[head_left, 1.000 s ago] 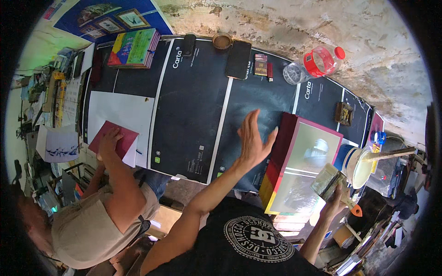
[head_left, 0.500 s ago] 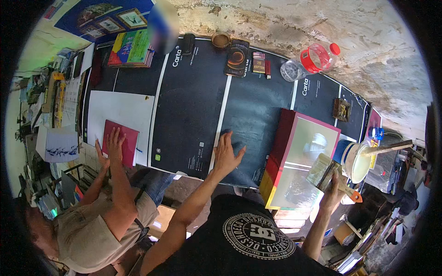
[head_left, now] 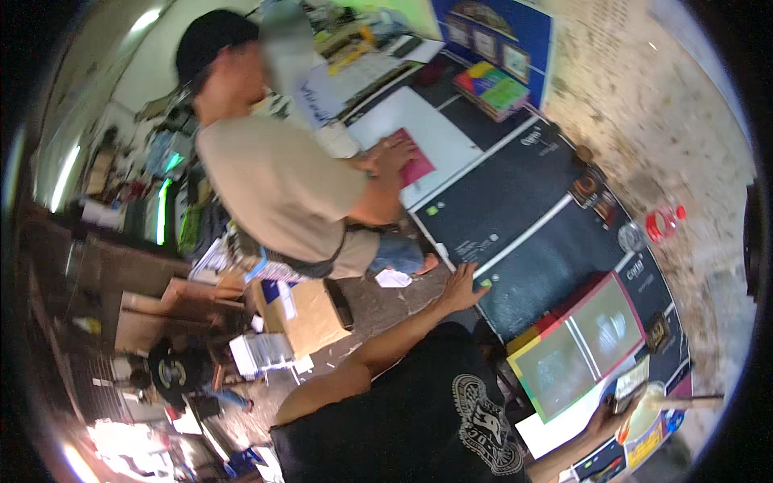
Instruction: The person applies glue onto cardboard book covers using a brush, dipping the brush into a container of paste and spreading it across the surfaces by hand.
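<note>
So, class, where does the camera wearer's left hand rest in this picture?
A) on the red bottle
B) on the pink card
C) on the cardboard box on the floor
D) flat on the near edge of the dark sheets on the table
D: the left hand lies spread, palm down, on the near edge of the dark sheets; the pink card is under the co-worker's hand.

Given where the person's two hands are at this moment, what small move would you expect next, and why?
Probably the left hand slides in along the black sheet toward the colour-edged frame. That hand rests flat on the sheet's near edge, empty, while the right hand is low by the frame's near corner, close to a cup with a stick in it; what it grips is unclear.
</note>
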`<state>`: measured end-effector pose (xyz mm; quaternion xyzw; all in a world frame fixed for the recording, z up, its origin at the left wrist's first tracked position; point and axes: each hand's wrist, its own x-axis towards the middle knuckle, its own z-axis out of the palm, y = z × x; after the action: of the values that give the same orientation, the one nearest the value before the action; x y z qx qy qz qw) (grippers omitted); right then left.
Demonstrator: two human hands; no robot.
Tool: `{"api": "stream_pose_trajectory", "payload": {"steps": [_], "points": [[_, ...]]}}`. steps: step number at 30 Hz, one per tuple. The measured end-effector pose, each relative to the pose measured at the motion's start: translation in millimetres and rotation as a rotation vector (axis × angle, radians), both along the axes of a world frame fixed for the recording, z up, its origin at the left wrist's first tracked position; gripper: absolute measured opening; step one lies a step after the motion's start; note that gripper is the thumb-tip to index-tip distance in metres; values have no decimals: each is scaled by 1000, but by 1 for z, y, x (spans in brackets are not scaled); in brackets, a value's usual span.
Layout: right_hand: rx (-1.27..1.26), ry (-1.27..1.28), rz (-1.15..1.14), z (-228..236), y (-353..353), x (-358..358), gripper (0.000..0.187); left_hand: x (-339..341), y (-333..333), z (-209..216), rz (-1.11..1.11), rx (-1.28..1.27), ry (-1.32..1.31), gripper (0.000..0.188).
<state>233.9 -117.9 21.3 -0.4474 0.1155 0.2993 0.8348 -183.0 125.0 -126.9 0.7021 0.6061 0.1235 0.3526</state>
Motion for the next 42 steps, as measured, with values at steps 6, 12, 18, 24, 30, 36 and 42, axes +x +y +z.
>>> {"api": "stream_pose_trajectory", "payload": {"steps": [6, 12, 18, 24, 30, 36, 42], "points": [[-262, -304, 112, -21, -28, -22, 49, -98, -81, -79, 154, -152, 152, 79], [-33, -67, -62, -33, -45, -32, 48, -71, -42, -11, -3, -220, 40, 70], [62, -96, -30, 19, 4, -82, 36, -31, 22, 26, -287, -31, 63, 64], [-14, 78, -108, 20, 11, -111, 23, -27, 46, 25, -326, 70, -100, 60], [-8, -28, -308, 28, -29, -101, 38, -34, 28, 25, -400, 101, -128, 54], [7, -267, -482, 44, -59, -46, 39, 16, 11, 87, -600, 181, -334, 35], [-539, -586, -519, -40, 2, 8, 53, 98, -30, 121, -1033, 240, -232, 38]]}}
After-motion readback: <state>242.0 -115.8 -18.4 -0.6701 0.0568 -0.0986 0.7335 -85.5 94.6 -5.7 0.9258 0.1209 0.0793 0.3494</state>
